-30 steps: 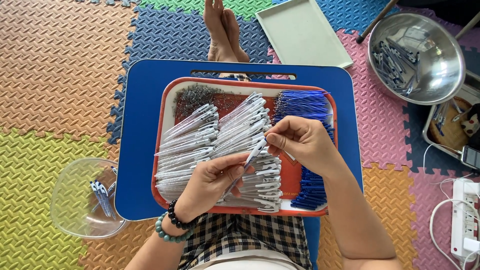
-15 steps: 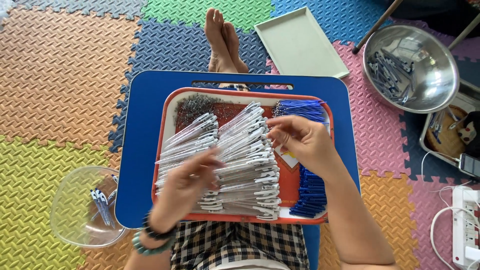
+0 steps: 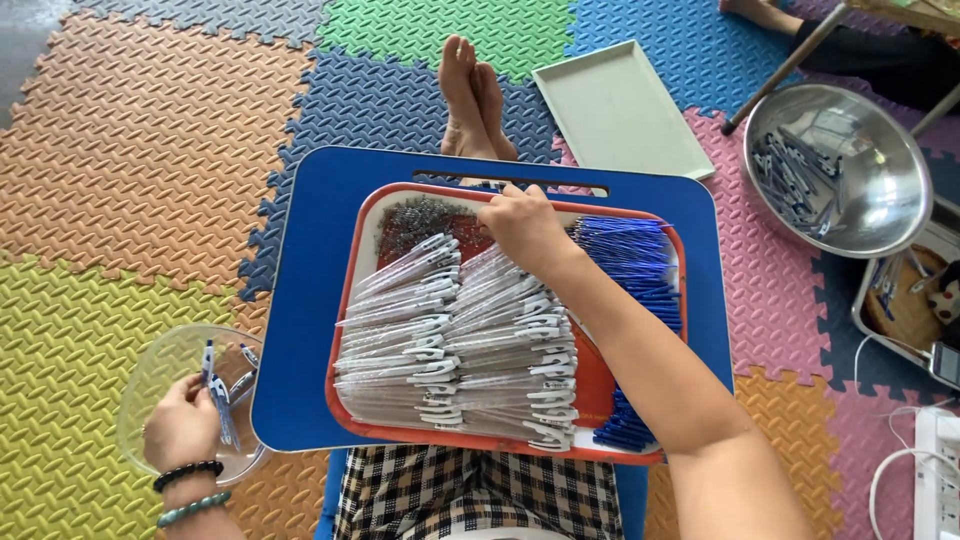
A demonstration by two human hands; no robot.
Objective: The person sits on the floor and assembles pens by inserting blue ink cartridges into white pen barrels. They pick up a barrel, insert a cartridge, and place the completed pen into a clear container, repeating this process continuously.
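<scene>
An orange tray rests on a blue lap board. It carries two rows of clear pen barrels with white clips, a pile of small dark springs at its far left corner and a stack of blue refills on the right. My right hand reaches across to the far middle of the tray, fingers down beside the springs; whether it pinches anything I cannot tell. My left hand is down at the left over a clear plastic bowl, holding an assembled pen.
Bare feet lie beyond the board on coloured foam mats. A pale green tray sits at the far middle. A steel bowl with pens is at the right, a power strip at the lower right.
My left hand has left the tray and carried a pen out to the clear bowl on the left. My right hand has moved up and left toward the springs.
</scene>
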